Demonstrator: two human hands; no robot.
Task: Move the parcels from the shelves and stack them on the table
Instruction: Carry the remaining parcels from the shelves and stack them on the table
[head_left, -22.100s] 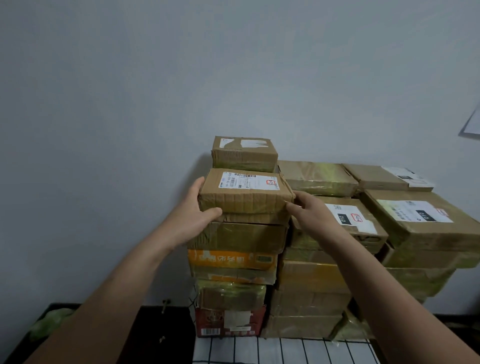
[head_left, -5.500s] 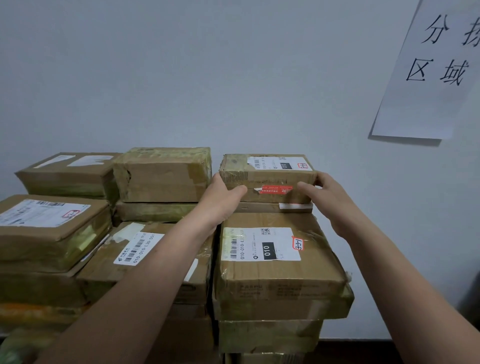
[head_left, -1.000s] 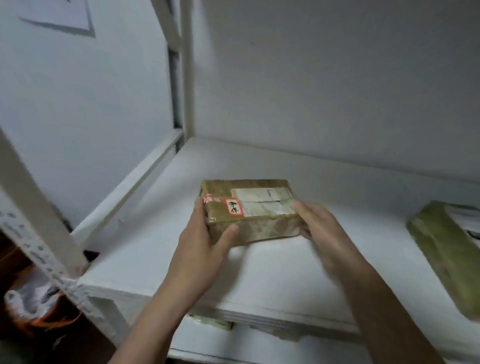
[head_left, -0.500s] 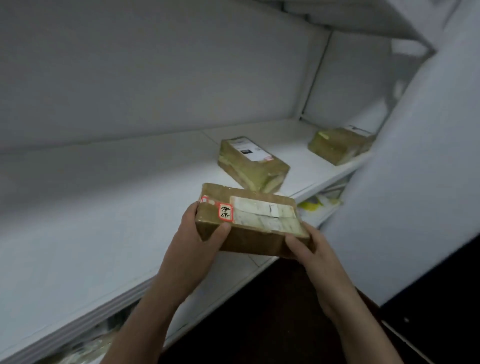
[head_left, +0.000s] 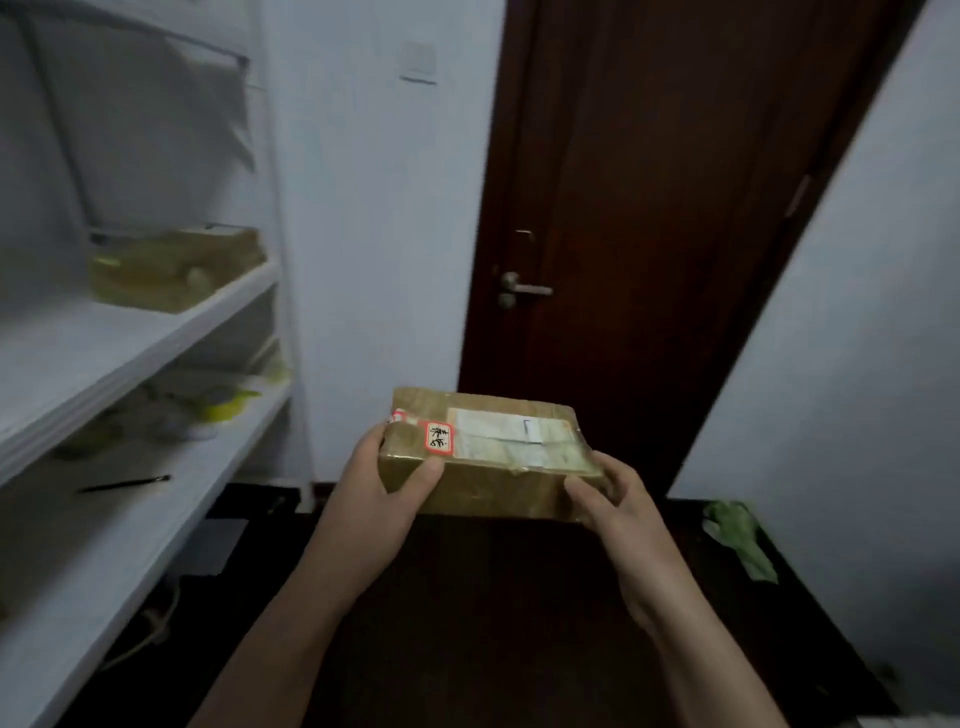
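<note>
1. Two bare forearms reach forward from the bottom edge; between the hands is one brown cardboard parcel (head_left: 488, 457) wrapped in glossy clear tape; it is carried in the air above a dark floor (head_left: 493, 613), clear of the shelves.
2. The left hand (head_left: 384, 483) grasps the parcel's left end; its thumb lies over the near top corner; its fingers are hidden behind the box.
3. The right hand (head_left: 613, 499) grasps the near right corner; its thumb presses the front face and its fingers curl round the right edge.
4. On top of the parcel is a white shipping label (head_left: 511, 434); a red-bordered sticker (head_left: 440, 438) with handwritten marks sits just beside the left thumb.
5. Left of the left hand stands a white shelving unit (head_left: 130, 343); higher than the hands, a second parcel (head_left: 171, 270), taped and blurred, lies on one shelf; on the shelf below it, blurred yellow-green items (head_left: 223, 410) cannot be identified; nearer, a thin dark pen-like stick (head_left: 124, 484) lies flat.
6. Beyond the hands is a dark brown door (head_left: 649, 208); its metal lever handle (head_left: 524, 288) shows above the parcel.
7. Right of the right hand is a pale wall (head_left: 857, 364); at its foot a crumpled green plastic scrap (head_left: 743, 540) lies on the floor.
</note>
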